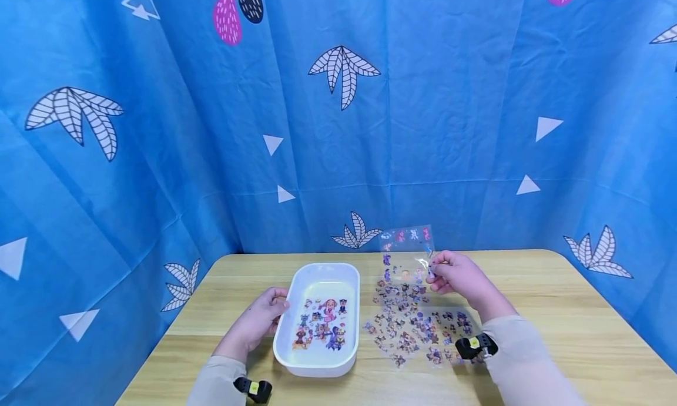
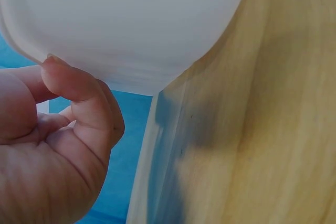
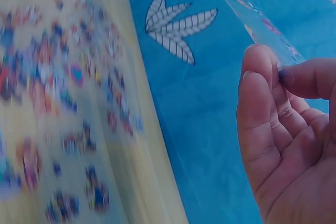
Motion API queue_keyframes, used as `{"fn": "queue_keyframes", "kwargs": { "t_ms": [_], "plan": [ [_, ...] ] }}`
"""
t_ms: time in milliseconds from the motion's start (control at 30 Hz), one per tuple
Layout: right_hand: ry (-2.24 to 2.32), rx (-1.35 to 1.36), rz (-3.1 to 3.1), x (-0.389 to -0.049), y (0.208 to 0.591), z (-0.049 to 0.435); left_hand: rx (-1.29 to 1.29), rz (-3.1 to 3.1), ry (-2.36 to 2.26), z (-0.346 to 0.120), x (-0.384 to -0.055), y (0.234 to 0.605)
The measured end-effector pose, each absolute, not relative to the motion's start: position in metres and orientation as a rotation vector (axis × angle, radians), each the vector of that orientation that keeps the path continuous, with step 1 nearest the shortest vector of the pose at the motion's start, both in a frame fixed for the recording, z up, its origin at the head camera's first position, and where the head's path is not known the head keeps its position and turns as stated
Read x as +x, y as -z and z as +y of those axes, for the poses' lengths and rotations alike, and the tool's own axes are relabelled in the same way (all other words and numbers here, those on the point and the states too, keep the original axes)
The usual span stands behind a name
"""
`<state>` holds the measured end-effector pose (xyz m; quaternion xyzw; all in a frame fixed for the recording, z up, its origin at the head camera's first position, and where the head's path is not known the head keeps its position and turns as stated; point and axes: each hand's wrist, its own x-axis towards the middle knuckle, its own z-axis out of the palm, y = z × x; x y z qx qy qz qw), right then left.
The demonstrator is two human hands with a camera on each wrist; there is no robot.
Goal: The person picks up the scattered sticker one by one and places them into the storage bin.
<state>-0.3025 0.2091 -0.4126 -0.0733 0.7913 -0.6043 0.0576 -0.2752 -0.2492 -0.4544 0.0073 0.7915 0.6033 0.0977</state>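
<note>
On the left side of the table, my left hand (image 1: 258,319) holds the rim of a white plastic container (image 1: 317,363). Its thumb and fingers curl at that rim in the left wrist view. Colorful cartoon stickers (image 1: 322,331) show on the container's floor. My right hand (image 1: 461,280) pinches a clear sticker sheet (image 1: 406,254) by its right edge, raised upright over the back of the table. Small cartoon figures line the sheet's border, and its middle is mostly bare. Fingertips and thumb meet on the sheet in the right wrist view.
More clear sheets with many small cartoon stickers (image 1: 407,329) lie spread on the wooden table (image 1: 555,335), right of the container. A blue curtain (image 1: 449,130) with leaf and triangle prints hangs behind and beside the table.
</note>
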Motion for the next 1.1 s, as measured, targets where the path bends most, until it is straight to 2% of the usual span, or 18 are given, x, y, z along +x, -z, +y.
{"fn": "queue_keyframes", "kwargs": {
  "t_ms": [533,1100],
  "plan": [
    [1.891,-0.392,2.225,-0.301,0.41,0.158,0.018,2.337,-1.779,-0.249,-0.279,0.454],
    [1.877,-0.414,2.161,-0.29,0.412,0.111,0.015,2.341,-1.776,-0.25,-0.278,0.454]
  ]
}}
